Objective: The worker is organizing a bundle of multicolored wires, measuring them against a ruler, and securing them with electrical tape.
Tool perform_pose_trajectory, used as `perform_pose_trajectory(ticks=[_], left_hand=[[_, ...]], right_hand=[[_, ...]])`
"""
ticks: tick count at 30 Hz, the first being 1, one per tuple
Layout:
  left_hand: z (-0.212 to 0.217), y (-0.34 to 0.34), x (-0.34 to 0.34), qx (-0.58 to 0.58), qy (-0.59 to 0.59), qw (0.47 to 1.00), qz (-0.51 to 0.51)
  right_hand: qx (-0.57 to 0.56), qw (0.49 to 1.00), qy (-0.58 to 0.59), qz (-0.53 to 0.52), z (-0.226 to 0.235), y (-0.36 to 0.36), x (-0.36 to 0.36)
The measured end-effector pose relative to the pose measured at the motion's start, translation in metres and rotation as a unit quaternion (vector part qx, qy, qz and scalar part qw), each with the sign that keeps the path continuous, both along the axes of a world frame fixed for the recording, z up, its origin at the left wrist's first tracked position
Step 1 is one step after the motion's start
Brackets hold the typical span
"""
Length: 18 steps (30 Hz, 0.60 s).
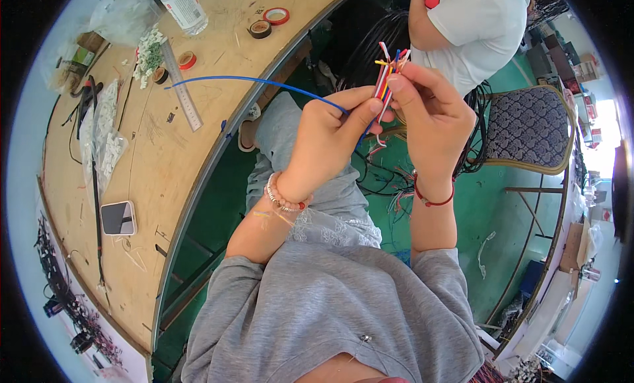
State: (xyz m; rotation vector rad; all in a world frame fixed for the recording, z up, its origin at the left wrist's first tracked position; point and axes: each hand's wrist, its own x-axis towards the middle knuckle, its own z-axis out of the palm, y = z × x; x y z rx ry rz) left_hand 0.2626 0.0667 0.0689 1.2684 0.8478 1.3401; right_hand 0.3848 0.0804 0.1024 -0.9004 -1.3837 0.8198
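My right hand [432,112] grips a small bundle of coloured wires [387,72], red, white, yellow and blue, whose ends stick up above my fingers. My left hand [330,135] pinches the same bundle from the left, thumb and forefinger on it. A long blue wire [254,81] runs from my left hand out to the left over the wooden table's edge. Both hands are raised in front of my chest, above my lap. A bead bracelet sits on my left wrist and a red cord on my right.
The curved wooden table [158,158] on my left carries a metal ruler [183,89], tape rolls [276,15], a plastic bottle [183,7], bags of white connectors [109,142] and a phone [119,218]. Another person in white [479,26] sits ahead, beside a patterned chair [528,125].
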Motion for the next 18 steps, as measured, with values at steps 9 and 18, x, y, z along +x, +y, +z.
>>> perform_pose_trajectory(ticks=[9,18], left_hand=[[0.0027,-0.0013,-0.0039,-0.028,0.014,0.999,-0.012],[0.0017,0.0007,-0.0045,-0.038,0.006,0.999,-0.010]], right_hand=[[-0.009,1.000,-0.001,0.009,-0.0065,0.0019,0.0004],[-0.037,0.998,0.029,0.045,-0.0059,0.0022,0.0034]])
